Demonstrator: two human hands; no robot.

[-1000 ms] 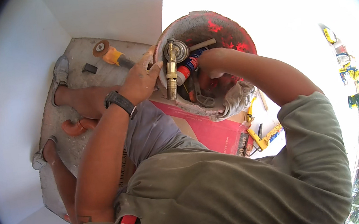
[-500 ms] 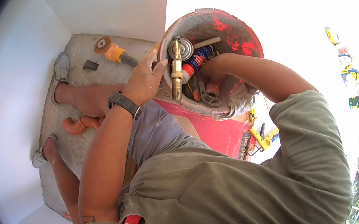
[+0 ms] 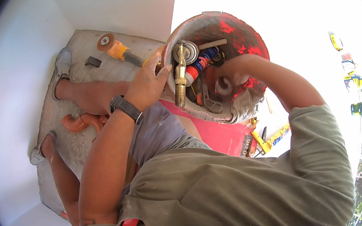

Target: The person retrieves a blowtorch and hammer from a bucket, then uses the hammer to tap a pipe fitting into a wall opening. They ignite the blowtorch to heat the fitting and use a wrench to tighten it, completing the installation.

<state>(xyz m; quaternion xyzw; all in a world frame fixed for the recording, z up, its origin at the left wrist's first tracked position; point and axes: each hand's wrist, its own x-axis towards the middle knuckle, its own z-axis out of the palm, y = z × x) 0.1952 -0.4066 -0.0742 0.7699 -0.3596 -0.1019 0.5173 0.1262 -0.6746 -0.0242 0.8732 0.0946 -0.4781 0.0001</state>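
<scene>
A worn bucket (image 3: 205, 18), grey with red patches inside, is tilted toward me. My left hand (image 3: 149, 83) grips its left rim, thumb over the edge. My right hand (image 3: 235, 70) is down inside the bucket, its fingers mostly hidden. Against it lies a reddish cylinder (image 3: 223, 87) with a hollow round end; whether my fingers hold it I cannot tell. A brass torch head (image 3: 180, 78) lies across the left side, over a round metal canister top (image 3: 191, 50). Beside these are a blue, red and white tube (image 3: 201, 66), a wooden handle (image 3: 213, 44) and a grey metal tool (image 3: 211, 102).
A grey cloth (image 3: 246, 104) hangs at the bucket's lower rim. Below it is a red box (image 3: 214, 136), beside a yellow hand tool (image 3: 265, 144). On the floor lie an angle grinder (image 3: 115, 48), a dark block (image 3: 92, 62) and an orange pipe bend (image 3: 77, 122).
My right hand has risen a little and shifted right inside the bucket. The reddish cylinder has turned, showing its hollow end. My left hand stays on the rim.
</scene>
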